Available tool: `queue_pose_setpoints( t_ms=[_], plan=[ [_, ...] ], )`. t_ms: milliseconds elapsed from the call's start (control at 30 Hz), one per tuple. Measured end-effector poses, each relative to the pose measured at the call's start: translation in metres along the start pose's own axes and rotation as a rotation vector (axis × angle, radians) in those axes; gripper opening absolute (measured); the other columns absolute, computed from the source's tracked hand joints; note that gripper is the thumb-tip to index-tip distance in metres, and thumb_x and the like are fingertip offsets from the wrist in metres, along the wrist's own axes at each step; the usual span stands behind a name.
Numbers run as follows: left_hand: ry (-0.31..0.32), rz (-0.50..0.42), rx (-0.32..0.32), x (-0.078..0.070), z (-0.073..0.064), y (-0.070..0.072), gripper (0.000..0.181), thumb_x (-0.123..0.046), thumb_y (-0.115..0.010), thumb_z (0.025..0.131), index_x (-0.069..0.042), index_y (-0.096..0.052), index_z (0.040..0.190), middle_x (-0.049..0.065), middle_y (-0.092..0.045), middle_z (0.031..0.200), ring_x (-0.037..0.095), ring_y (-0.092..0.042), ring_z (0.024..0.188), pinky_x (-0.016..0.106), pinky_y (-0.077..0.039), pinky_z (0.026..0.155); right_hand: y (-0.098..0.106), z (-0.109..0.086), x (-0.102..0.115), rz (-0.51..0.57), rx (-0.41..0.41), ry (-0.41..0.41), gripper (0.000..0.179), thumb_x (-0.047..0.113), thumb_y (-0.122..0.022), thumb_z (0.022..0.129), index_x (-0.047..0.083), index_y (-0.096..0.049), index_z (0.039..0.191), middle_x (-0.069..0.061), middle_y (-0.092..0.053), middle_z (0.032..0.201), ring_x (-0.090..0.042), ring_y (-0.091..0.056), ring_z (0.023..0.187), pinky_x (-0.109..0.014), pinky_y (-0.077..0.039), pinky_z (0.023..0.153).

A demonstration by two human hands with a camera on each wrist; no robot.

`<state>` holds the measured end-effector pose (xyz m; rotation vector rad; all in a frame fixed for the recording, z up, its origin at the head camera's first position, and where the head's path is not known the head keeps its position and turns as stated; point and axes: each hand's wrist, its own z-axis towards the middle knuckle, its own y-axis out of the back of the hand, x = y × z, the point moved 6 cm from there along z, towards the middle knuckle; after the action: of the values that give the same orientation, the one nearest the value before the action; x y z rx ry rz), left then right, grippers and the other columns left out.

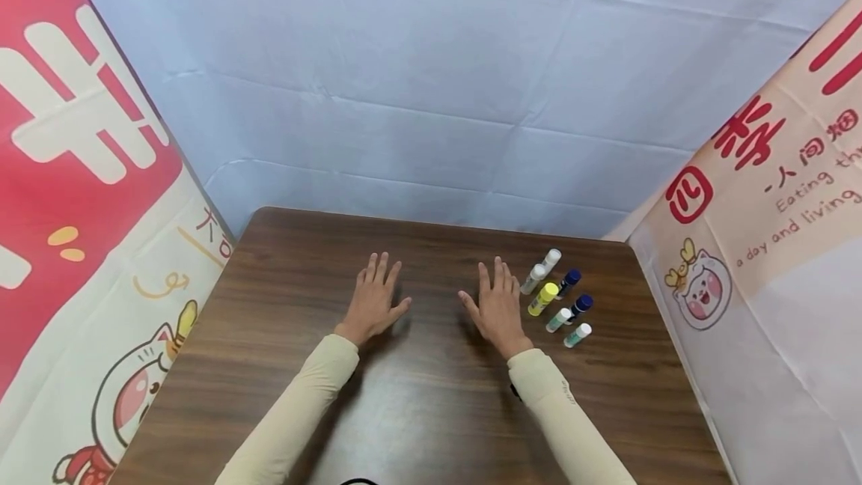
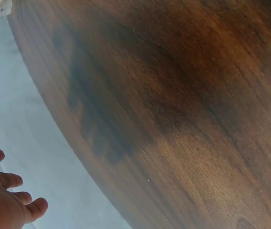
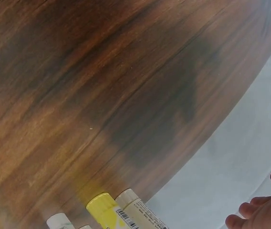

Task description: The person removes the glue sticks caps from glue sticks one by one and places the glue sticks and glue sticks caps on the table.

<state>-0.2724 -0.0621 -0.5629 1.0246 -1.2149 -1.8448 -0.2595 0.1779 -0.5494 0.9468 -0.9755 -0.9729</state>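
Left grip [image 1: 373,304] and right grip [image 1: 500,311] both released, splayed, near center of head frame, with seven capped tubes [image 1: 548,293] grouped right of center on brown worktop [image 1: 283,298], just beside right grip.

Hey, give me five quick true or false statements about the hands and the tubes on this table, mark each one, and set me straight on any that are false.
1. Neither the left hand nor the right hand holds anything. True.
2. Three tubes have dark blue caps. False: there are two, the farther blue-capped tube and the nearer blue-capped tube.
3. The yellow tube is closer to the right hand than to the left. True.
4. The left hand is clenched in a fist. False: its fingers are extended and apart.
5. The tabletop is plain white. False: the tabletop is brown with a wood grain.
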Motion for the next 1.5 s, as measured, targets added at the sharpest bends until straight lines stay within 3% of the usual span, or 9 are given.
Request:
queue_pose_setpoints(
  t_ms=[200, 533, 733, 1000, 1133, 1267, 1500],
  plan=[
    [0.013, 0.002, 0.009, -0.001, 0.001, -0.003, 0.076, -0.050, -0.054, 0.094, -0.004, -0.031, 0.150, 0.027, -0.021, 0.154, 0.042, -0.015, 0.143, 0.058, -0.026, 0.110, 0.003, 0.004, -0.001, 0.001, -0.018, 0.025, 0.073, 0.046, -0.053, 0.097, 0.000, -0.030, 0.148, -0.032, -0.019, 0.152, -0.046, -0.020, 0.139, -0.061, -0.026, 0.107],
    [0.027, 0.008, 0.085, -0.003, 0.003, -0.008, 0.076, -0.048, -0.054, 0.095, -0.007, -0.025, 0.152, 0.025, -0.016, 0.156, 0.041, -0.011, 0.144, 0.057, -0.024, 0.111, 0.003, 0.002, -0.007, 0.014, -0.023, 0.016, 0.066, 0.044, -0.053, 0.097, 0.000, -0.039, 0.143, -0.032, -0.017, 0.151, -0.048, -0.020, 0.138, -0.062, -0.028, 0.106],
    [0.048, 0.016, 0.066, -0.004, 0.006, -0.005, 0.076, -0.037, -0.064, 0.092, -0.003, -0.030, 0.149, 0.027, -0.025, 0.152, 0.045, -0.021, 0.140, 0.058, -0.034, 0.105, 0.003, 0.003, -0.008, -0.017, -0.018, 0.024, 0.064, 0.039, -0.060, 0.095, -0.001, -0.041, 0.142, -0.032, -0.025, 0.149, -0.048, -0.025, 0.136, -0.060, -0.031, 0.106],
    [0.054, 0.010, 0.040, -0.005, 0.012, -0.001, 0.073, -0.031, -0.068, 0.090, -0.003, -0.033, 0.147, 0.029, -0.032, 0.148, 0.044, -0.030, 0.136, 0.057, -0.041, 0.099, 0.012, 0.012, -0.012, -0.092, -0.034, 0.066, 0.056, 0.026, -0.069, 0.090, -0.002, -0.050, 0.135, -0.029, -0.043, 0.138, -0.044, -0.042, 0.125, -0.055, -0.039, 0.101],
    [0.072, -0.048, 0.042, -0.004, 0.013, -0.002, 0.074, -0.028, -0.071, 0.088, -0.003, -0.033, 0.147, 0.030, -0.034, 0.146, 0.045, -0.033, 0.133, 0.058, -0.043, 0.096, 0.023, 0.015, -0.018, -0.105, -0.045, 0.056, 0.048, 0.022, -0.069, 0.090, -0.001, -0.055, 0.130, -0.026, -0.049, 0.133, -0.042, -0.048, 0.120, -0.054, -0.041, 0.099],
    [0.113, -0.123, 0.067, -0.001, 0.011, -0.004, 0.075, -0.026, -0.072, 0.088, -0.003, -0.032, 0.148, 0.029, -0.034, 0.146, 0.044, -0.034, 0.133, 0.058, -0.041, 0.098, 0.033, 0.018, -0.028, -0.117, -0.108, 0.019, 0.040, 0.018, -0.070, 0.088, 0.000, -0.061, 0.122, -0.025, -0.050, 0.133, -0.042, -0.048, 0.118, -0.056, -0.040, 0.097],
    [0.152, -0.242, 0.117, -0.005, 0.011, -0.005, 0.076, -0.021, -0.072, 0.088, -0.003, -0.029, 0.148, 0.027, -0.040, 0.143, 0.043, -0.045, 0.124, 0.058, -0.041, 0.099, 0.043, 0.016, -0.049, -0.169, -0.185, -0.096, 0.036, 0.012, -0.068, 0.087, -0.004, -0.060, 0.119, -0.030, -0.046, 0.133, -0.048, -0.047, 0.113, -0.062, -0.037, 0.095]
  ],
)
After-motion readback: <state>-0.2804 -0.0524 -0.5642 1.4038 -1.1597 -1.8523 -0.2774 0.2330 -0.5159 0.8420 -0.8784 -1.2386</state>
